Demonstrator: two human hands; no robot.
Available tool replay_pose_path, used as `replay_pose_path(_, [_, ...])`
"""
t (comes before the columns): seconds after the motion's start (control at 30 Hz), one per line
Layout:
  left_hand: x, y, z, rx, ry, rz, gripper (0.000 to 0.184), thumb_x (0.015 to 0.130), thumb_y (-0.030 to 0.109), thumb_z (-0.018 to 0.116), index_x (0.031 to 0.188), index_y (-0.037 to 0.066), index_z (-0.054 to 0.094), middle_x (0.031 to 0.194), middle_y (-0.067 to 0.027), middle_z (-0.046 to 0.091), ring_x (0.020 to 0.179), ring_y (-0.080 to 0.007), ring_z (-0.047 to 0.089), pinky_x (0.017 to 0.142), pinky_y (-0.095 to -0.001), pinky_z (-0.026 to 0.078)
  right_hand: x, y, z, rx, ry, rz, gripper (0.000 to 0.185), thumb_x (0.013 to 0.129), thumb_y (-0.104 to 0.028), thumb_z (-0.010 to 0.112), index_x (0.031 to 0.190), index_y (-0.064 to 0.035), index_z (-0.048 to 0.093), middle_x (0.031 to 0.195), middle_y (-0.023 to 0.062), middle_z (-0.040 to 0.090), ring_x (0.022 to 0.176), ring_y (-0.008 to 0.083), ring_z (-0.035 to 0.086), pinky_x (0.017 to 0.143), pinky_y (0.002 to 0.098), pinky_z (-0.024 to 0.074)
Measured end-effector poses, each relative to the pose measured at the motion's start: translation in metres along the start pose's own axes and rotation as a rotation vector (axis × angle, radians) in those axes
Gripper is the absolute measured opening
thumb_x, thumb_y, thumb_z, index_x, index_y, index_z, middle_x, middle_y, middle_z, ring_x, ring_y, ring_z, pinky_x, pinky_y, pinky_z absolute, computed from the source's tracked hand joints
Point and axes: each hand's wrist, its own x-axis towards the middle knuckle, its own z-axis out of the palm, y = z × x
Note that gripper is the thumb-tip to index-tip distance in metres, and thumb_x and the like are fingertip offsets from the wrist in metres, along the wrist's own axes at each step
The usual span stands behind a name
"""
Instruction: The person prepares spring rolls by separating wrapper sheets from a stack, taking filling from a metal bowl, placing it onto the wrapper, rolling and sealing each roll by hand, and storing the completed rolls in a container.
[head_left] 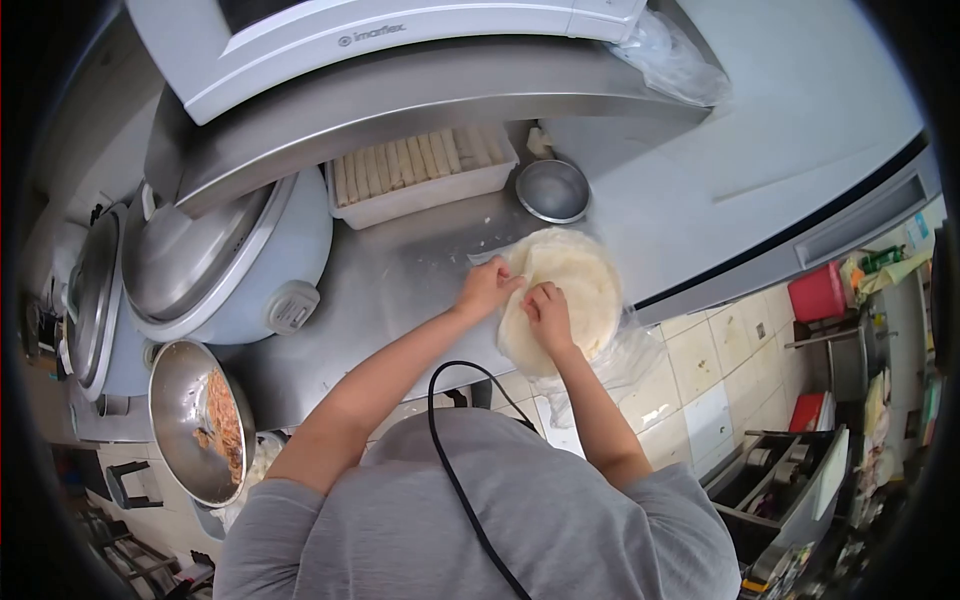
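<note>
A stack of thin, round, pale wrappers point(585, 285) lies on a clear plastic bag point(625, 350) at the counter's edge. At the stack's left side, my left hand point(485, 287) is closed, its fingertips pinching the edge of the top wrapper, which lifts slightly there. My right hand point(547, 314) rests over the middle of the stack, fingers bent and pressed together against the same wrapper near my left fingertips. How much of the sheet the right fingers grip is partly hidden. Just behind the stack stands a small metal bowl point(554, 191).
A white plastic tub point(425, 198) holds rows of rolled wrappers. Large rice cookers point(235, 265) stand at the left, near a steel bowl point(180, 420) of orange-brown filling. A steel shelf point(450, 85) carrying a white appliance point(400, 40) overhangs the counter. A white chest point(760, 150) is at the right.
</note>
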Motion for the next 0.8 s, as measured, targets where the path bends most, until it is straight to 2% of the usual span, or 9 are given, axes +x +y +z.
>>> replay_pose_path(0.07, [0.014,0.005,0.012,0.11,-0.136,-0.128,0.02,0.072,0.014,0.07,0.077,0.001,0.056,0.071,-0.0123,0.063,0.067,-0.0249,0.062,0.063,-0.0327,0.05,0.001,-0.003,-0.005,0.009,-0.027,0.001,0.014,0.071,-0.002,0.065,0.08,-0.0043,0.055,0.087,0.0112,0.052,0.081,0.0332,0.05,0.073,0.0398,0.0427])
replay_pose_path(0.2, [0.025,-0.028,0.03,0.177,-0.077,-0.08,0.021,0.07,0.01,0.07,0.072,0.002,0.051,0.068,-0.0105,0.061,0.06,-0.0193,0.061,0.057,-0.0308,0.05,0.004,-0.004,-0.03,0.089,-0.075,-0.005,0.016,0.071,0.0,0.063,0.083,-0.0041,0.054,0.09,0.012,0.052,0.084,0.0347,0.049,0.075,0.0403,0.0432])
replay_pose_path(0.33, [0.027,-0.039,0.024,-0.227,-0.135,-0.431,0.02,0.064,0.004,0.068,0.072,0.005,0.05,0.063,-0.0072,0.059,0.059,-0.0174,0.061,0.053,-0.0335,0.047,-0.003,0.018,-0.042,0.104,-0.037,0.043,0.013,0.075,0.002,0.062,0.084,-0.0036,0.053,0.087,0.0104,0.053,0.08,0.0284,0.054,0.07,0.036,0.0455])
replay_pose_path(0.37, [0.026,-0.037,0.023,-0.425,-0.118,-0.533,0.019,0.063,0.002,0.067,0.07,0.005,0.049,0.062,-0.0063,0.058,0.059,-0.0156,0.061,0.053,-0.0326,0.048,-0.007,0.023,-0.038,0.289,-0.044,0.2,0.012,0.077,0.003,0.06,0.084,-0.0038,0.052,0.085,0.0083,0.054,0.077,0.0228,0.056,0.067,0.0324,0.0457])
replay_pose_path(0.4, [0.026,-0.041,0.024,-0.424,-0.117,-0.536,0.019,0.063,0.002,0.067,0.07,0.005,0.049,0.062,-0.0063,0.058,0.059,-0.0156,0.061,0.053,-0.0326,0.048,-0.009,0.029,-0.035,0.472,-0.05,0.358,0.012,0.08,0.004,0.059,0.084,-0.0041,0.052,0.082,0.0062,0.055,0.073,0.0172,0.057,0.063,0.0287,0.0459])
replay_pose_path(0.5, [0.025,-0.043,0.022,-0.212,-0.126,-0.442,0.011,0.066,0.002,0.065,0.072,0.003,0.056,0.065,-0.0076,0.061,0.063,-0.0152,0.062,0.059,-0.0306,0.05,-0.013,0.043,-0.034,0.486,-0.002,0.448,0.013,0.082,0.005,0.057,0.087,-0.0053,0.05,0.077,0.0013,0.054,0.069,0.0084,0.055,0.059,0.0228,0.0444])
replay_pose_path(0.6, [0.023,-0.037,0.018,-0.019,-0.138,-0.262,0.01,0.07,0.002,0.06,0.079,0.005,0.064,0.07,-0.0085,0.063,0.067,-0.0179,0.063,0.064,-0.0293,0.051,-0.014,0.049,-0.05,0.508,0.121,0.421,0.019,0.081,0.007,0.057,0.092,-0.0063,0.05,0.075,-0.0004,0.052,0.069,0.0069,0.054,0.059,0.0212,0.0443])
replay_pose_path(0.67, [0.023,-0.052,0.021,0.024,-0.077,-0.116,0.017,0.075,0.006,0.061,0.091,0.007,0.068,0.07,-0.0094,0.065,0.064,-0.0146,0.062,0.063,-0.027,0.05,-0.015,0.056,-0.075,0.401,0.237,0.5,0.021,0.08,0.007,0.056,0.095,-0.0066,0.052,0.076,0.0017,0.054,0.068,0.0079,0.053,0.059,0.0209,0.0435])
replay_pose_path(0.8, [0.026,-0.049,0.011,0.09,-0.151,-0.276,0.016,0.075,0.007,0.062,0.09,0.008,0.068,0.086,-0.0126,0.065,0.075,-0.0195,0.062,0.071,-0.0302,0.05,-0.004,0.036,-0.134,0.339,0.369,0.442,0.024,0.082,0.008,0.053,0.102,-0.0047,0.052,0.08,0.0037,0.055,0.073,0.0097,0.054,0.062,0.0219,0.0439])
